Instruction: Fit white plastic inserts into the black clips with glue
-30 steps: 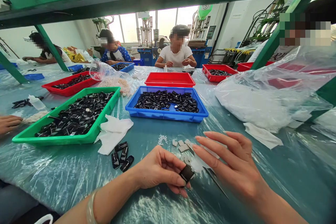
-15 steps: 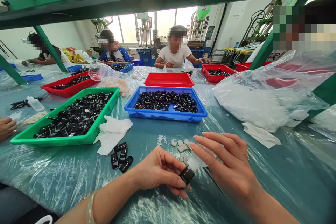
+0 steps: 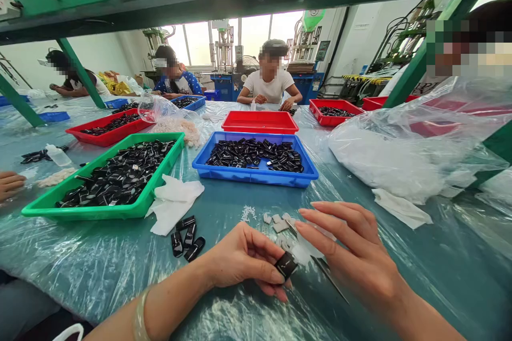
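Observation:
My left hand pinches a small glossy black part between thumb and fingers. Just to its right, my right hand has its fingers stretched, with a thin metal tool like tweezers under the palm; its thumb is hidden. Small whitish pieces and a pile of tiny white bits lie beyond my hands. Several black parts rest on the table left of my left hand. More black parts fill a blue tray ahead and a green tray on the left.
A crumpled white cloth lies beside the green tray. Behind the blue tray stands a red tray. A large clear plastic bag is on the right. People sit across the table, and a hand shows at the left edge. A green beam crosses overhead.
The view has shifted slightly, and the tool under my right hand shows more. Across the table, a person's arm has drawn back from the red tray. My left hand keeps its hold.

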`<action>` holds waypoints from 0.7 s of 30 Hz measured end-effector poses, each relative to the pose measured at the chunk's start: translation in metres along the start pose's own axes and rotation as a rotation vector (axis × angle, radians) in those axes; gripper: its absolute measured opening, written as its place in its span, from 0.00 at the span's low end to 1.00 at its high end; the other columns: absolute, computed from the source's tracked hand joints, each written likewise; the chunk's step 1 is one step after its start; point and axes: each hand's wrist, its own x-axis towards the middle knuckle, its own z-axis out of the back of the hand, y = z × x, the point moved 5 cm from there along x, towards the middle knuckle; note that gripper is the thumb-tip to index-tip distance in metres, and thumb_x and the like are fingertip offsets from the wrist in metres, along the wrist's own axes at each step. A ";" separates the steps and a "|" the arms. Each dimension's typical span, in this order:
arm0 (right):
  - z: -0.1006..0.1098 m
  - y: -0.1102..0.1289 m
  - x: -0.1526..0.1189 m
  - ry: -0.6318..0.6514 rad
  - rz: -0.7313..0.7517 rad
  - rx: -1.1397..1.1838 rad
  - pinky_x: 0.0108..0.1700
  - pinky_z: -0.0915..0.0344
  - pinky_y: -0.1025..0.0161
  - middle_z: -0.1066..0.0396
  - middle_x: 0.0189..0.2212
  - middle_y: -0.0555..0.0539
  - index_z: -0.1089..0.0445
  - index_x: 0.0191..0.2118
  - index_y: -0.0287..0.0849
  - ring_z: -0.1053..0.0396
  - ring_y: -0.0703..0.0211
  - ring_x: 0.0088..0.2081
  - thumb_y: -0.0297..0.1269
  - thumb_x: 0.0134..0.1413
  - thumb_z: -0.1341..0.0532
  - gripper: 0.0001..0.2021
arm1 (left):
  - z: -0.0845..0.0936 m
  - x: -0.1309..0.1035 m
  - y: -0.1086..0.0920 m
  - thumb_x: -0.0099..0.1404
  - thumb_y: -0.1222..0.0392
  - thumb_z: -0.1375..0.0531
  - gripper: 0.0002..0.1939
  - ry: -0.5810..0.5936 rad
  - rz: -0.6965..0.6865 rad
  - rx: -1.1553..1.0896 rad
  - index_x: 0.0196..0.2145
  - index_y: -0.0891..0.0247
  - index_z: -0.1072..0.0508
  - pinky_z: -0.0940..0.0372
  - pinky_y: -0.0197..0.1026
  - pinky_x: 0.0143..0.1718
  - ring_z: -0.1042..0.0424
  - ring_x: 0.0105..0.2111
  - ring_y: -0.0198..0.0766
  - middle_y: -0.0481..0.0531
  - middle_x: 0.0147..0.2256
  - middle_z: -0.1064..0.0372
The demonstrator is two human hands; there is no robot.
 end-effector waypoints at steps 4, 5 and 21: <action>-0.001 -0.001 -0.002 0.017 0.000 -0.016 0.47 0.41 0.50 0.26 0.40 0.45 0.31 0.43 0.43 0.34 0.53 0.46 0.24 0.61 0.50 0.13 | -0.001 0.000 -0.001 0.49 0.68 0.35 0.06 0.008 -0.009 -0.002 0.29 0.69 0.22 0.33 0.27 0.24 0.25 0.25 0.33 0.52 0.27 0.25; -0.001 -0.001 -0.003 0.019 -0.003 -0.016 0.48 0.42 0.50 0.26 0.40 0.45 0.31 0.43 0.44 0.34 0.53 0.47 0.25 0.61 0.50 0.13 | -0.001 0.000 -0.002 0.50 0.68 0.35 0.06 0.010 -0.010 -0.001 0.29 0.69 0.22 0.33 0.27 0.24 0.25 0.25 0.33 0.52 0.27 0.25; -0.005 0.003 -0.006 -0.010 -0.070 -0.059 0.46 0.43 0.49 0.25 0.39 0.46 0.31 0.43 0.45 0.32 0.53 0.46 0.25 0.61 0.50 0.13 | -0.004 0.000 0.001 0.49 0.68 0.35 0.05 -0.002 0.040 -0.001 0.28 0.69 0.22 0.34 0.27 0.24 0.26 0.24 0.32 0.52 0.26 0.26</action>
